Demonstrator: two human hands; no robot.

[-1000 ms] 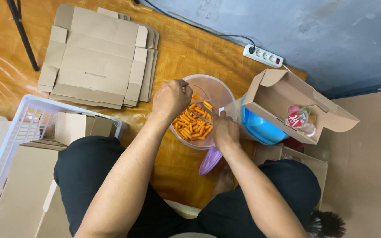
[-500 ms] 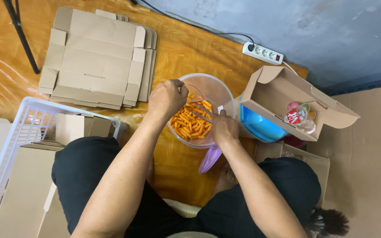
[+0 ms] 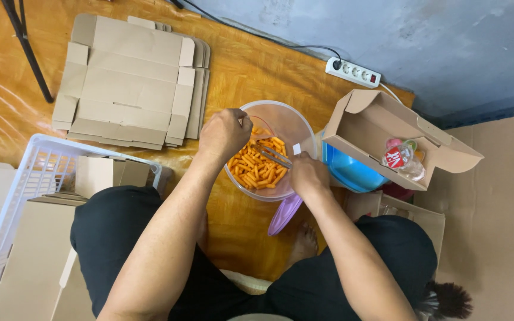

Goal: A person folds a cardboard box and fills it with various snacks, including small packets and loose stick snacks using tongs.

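Observation:
A clear round plastic tub holding orange snack sticks stands on the floor between my knees. My left hand is curled over the tub's left rim, gripping it. My right hand is at the tub's near right edge and holds metal tongs. The tongs' tips lie over the sticks. A purple lid is partly tucked under the tub on the near side.
An open cardboard box with small packets stands to the right, over a blue bowl. A stack of flat cardboard, a white basket, a power strip and a black pole surround me.
My left hand has slid slightly left onto the tub's rim. The tongs in my right hand now show plainly over the sticks.

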